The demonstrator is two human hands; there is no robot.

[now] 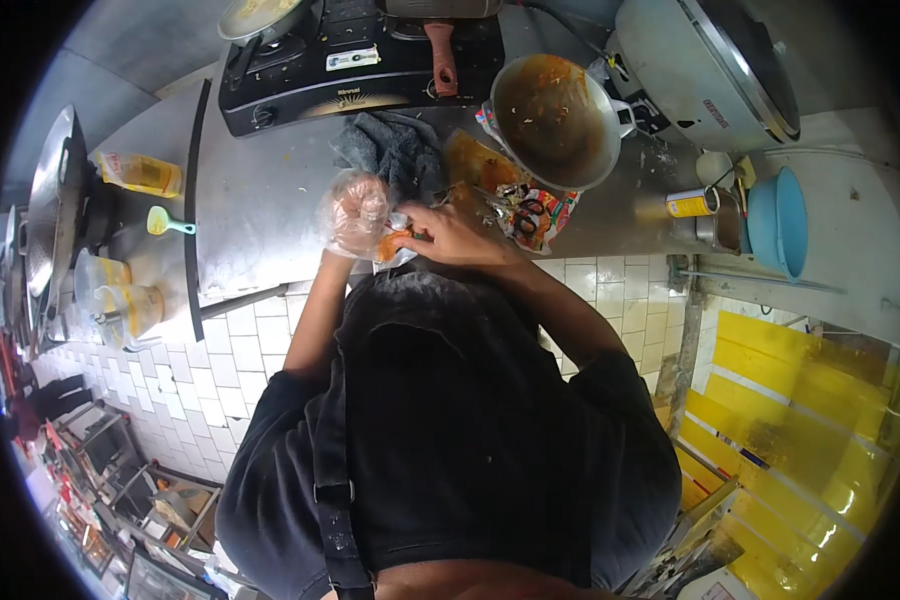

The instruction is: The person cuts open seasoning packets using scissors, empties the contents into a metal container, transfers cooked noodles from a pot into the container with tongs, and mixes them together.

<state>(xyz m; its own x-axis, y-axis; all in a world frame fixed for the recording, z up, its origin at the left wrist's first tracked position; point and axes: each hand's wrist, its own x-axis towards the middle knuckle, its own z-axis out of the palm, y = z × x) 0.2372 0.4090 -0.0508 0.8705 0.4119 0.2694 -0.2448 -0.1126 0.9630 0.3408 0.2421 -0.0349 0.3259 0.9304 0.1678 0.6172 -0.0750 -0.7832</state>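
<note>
Steel table [260, 190]: its bare metal top carries the grey towel [395, 150], from which the other places are told.
Gas stove [360, 70]: just beyond the towel, a pan with a pink handle [442, 55] on its right side.
Large lidded cooker [685, 75]: beyond and well to the right of the towel, lying past the sauce pan.
Wok [55, 200]: well to the left of the towel, seen nearly edge-on.
Sauce pan [555, 120]: right of the towel, light-coloured, its inside coated with orange-brown residue.
Blue basin [778, 222]: far to the right of the towel, tipped on its side.
Left hand [358, 208]: on the near-left side of the towel, inside clear plastic film [336, 228], fingers bent; whether it grips anything cannot be told.
Right hand [457, 235]: on the near-right side of the towel, bare, thumb and fingers drawn together on the smeared plastic.
Printed packet [548, 232]: right of the towel and nearer the person, black-handled scissors [532, 208] lying on it.
Smeared plastic [394, 243]: on the near side of the towel, between the two hands, white with orange stains.
Pale-green utensil [168, 222]: left of the towel, near a yellow-marked bag [140, 176].
</note>
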